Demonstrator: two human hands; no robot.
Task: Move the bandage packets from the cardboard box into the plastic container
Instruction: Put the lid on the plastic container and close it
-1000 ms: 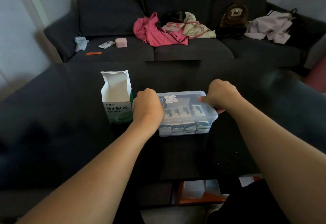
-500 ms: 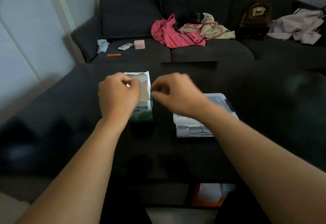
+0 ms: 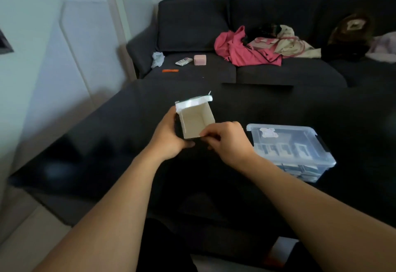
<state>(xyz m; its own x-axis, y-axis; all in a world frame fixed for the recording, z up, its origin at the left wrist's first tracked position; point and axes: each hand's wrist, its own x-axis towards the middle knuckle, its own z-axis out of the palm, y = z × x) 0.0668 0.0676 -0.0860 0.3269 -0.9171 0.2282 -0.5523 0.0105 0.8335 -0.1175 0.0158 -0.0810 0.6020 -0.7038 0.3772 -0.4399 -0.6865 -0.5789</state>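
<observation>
Cardboard box (image 3: 196, 119): it is lifted above the dark desk (image 3: 278, 109) and tilted, so that its open mouth faces the camera. The inside is plain brown, and no packet is seen in it. The white top flap stands open at the far edge.
Left hand (image 3: 169, 138): it grips the box on its left side; the fingers are curled around the side and the bottom.
Right hand (image 3: 227, 143): it pinches the near right corner of the box mouth between thumb and fingers; the other fingers are curled.
Both hands: they are close together, one on each side of the box.
Plastic container (image 3: 291, 151): it is clear and stands on the desk to the right of the hands, apart from the box. Its clear lid is on, and a small sticker is on the lid.
Bandage packets (image 3: 300, 169): they lie in rows inside the container and show through the wall and the lid.
Sofa (image 3: 192, 25): it is dark grey and stands behind the desk.
On the sofa: a pink cloth (image 3: 242, 49), a beige cloth (image 3: 285, 42), a small pink box (image 3: 200, 60), a white tissue (image 3: 158, 58) and a thin orange thing (image 3: 170, 70).
</observation>
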